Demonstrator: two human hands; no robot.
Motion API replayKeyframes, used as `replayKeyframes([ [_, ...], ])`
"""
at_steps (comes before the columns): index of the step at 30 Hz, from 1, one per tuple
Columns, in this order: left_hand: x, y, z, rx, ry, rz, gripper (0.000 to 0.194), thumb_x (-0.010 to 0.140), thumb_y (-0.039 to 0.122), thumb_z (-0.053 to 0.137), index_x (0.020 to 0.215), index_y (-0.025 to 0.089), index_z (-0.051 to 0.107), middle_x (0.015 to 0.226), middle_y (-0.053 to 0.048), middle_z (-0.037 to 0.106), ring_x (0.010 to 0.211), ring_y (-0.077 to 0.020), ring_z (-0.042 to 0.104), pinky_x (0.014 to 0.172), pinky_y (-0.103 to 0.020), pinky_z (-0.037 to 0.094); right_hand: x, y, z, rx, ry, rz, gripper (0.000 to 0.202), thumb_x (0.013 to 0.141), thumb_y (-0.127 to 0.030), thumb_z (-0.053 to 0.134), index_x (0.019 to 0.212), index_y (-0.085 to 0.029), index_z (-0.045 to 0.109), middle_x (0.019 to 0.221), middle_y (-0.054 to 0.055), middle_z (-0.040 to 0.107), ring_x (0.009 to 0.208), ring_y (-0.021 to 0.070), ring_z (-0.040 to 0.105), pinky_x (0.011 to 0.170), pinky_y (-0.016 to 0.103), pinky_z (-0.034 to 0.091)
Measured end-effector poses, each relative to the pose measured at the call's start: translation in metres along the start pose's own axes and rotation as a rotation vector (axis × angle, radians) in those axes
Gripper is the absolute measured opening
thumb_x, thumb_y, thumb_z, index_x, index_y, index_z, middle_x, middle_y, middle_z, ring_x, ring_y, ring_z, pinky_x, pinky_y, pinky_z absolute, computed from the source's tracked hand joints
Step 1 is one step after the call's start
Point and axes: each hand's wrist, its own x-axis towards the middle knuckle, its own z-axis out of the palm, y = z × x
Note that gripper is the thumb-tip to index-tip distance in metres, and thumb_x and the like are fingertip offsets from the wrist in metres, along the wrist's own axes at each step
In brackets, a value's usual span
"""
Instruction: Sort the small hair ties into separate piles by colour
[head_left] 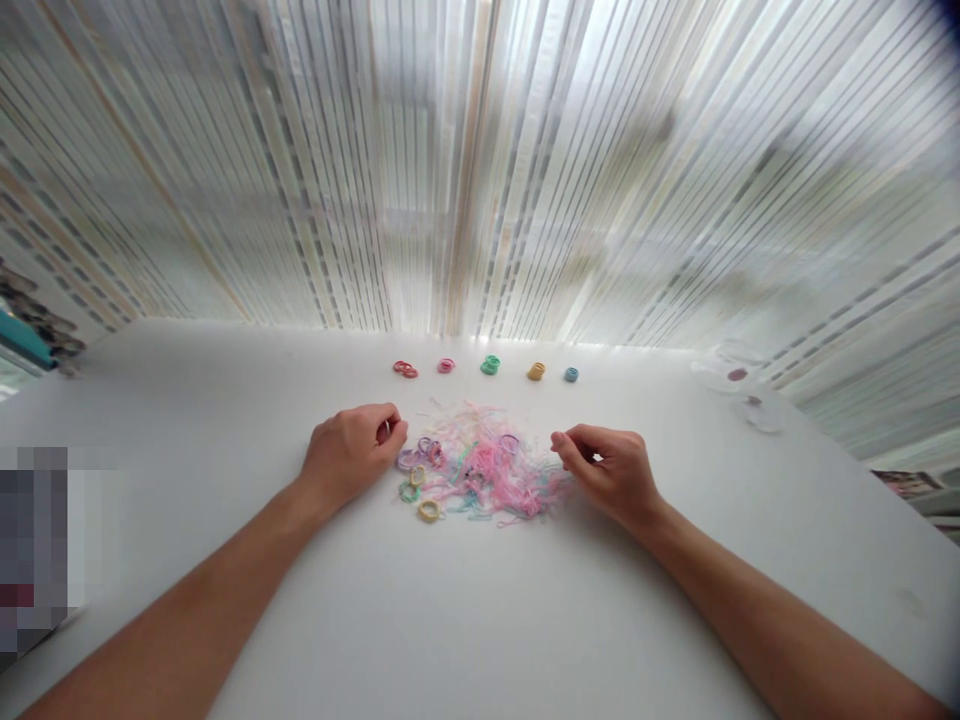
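A loose heap of pink, white and teal strands [495, 475] lies mid-table. Purple bands [407, 460], a green band [409, 492] and a yellow band [429, 511] rest at its left side. My left hand [352, 452] is closed just left of the heap, fingers curled; whatever it may hold is hidden. At the heap's right edge, my right hand [609, 468] has thumb and forefinger close together, and anything between them is too small to make out. Behind the heap runs a row of small band piles: red [405, 369], pink [446, 366], green [490, 365], yellow [535, 371] and blue [571, 374].
The white table [450, 620] reaches back to a striped string curtain [465, 170]. Clear transparent items [757, 412] stand at the back right. A blurred-out block [34, 550] covers the left edge, and a teal object [22, 340] shows above it.
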Motion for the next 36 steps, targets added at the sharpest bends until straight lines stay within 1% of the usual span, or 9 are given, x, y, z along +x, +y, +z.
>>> replayKeyframes([
  [12,0.0001,0.001,-0.0005,0.004,-0.012,-0.016,0.031,0.091,0.046,0.045,0.077,0.025,0.062,0.073,-0.001,0.069,0.069,-0.019,0.059,0.062,-0.03,0.031,-0.0025,-0.0041,0.0008,0.026,-0.023,0.004,0.037,0.095,-0.035,0.058,0.062,-0.018,0.065,0.05,-0.002,0.053,0.046,0.0099,0.041,0.049,0.025,0.033],
  [18,0.0004,-0.0003,0.0004,-0.005,-0.004,-0.006,0.03,0.091,0.045,0.045,0.075,0.024,0.059,0.074,0.0,0.068,0.069,-0.0182,0.058,0.062,-0.03,0.03,-0.0028,-0.0018,0.0027,0.028,-0.03,0.01,0.037,0.095,-0.035,0.059,0.064,-0.017,0.065,0.05,-0.002,0.052,0.046,0.0099,0.041,0.049,0.025,0.033],
  [25,0.0007,-0.0029,0.0019,-0.002,0.002,0.001,0.031,0.091,0.046,0.044,0.075,0.025,0.059,0.071,0.0,0.065,0.066,-0.0178,0.055,0.061,-0.03,0.03,-0.0016,-0.0022,0.0041,0.038,-0.032,-0.014,0.04,0.096,-0.034,0.056,0.06,-0.018,0.061,0.049,-0.003,0.047,0.046,0.0096,0.037,0.049,0.025,0.031],
  [31,0.0016,-0.0035,0.0021,0.016,-0.001,0.001,0.033,0.091,0.048,0.044,0.076,0.025,0.061,0.071,-0.001,0.067,0.067,-0.0184,0.058,0.062,-0.03,0.03,-0.0015,-0.0028,0.0037,0.044,-0.035,-0.001,0.04,0.096,-0.035,0.056,0.06,-0.018,0.06,0.05,-0.003,0.048,0.047,0.0096,0.037,0.049,0.025,0.031],
  [36,0.0017,-0.0032,0.0021,0.01,-0.003,-0.003,0.031,0.091,0.047,0.044,0.075,0.025,0.059,0.072,0.0,0.066,0.067,-0.0184,0.057,0.061,-0.03,0.03,-0.0021,-0.0024,0.0034,0.044,-0.04,0.015,0.039,0.096,-0.035,0.057,0.062,-0.017,0.064,0.05,-0.002,0.053,0.046,0.0098,0.04,0.049,0.025,0.033],
])
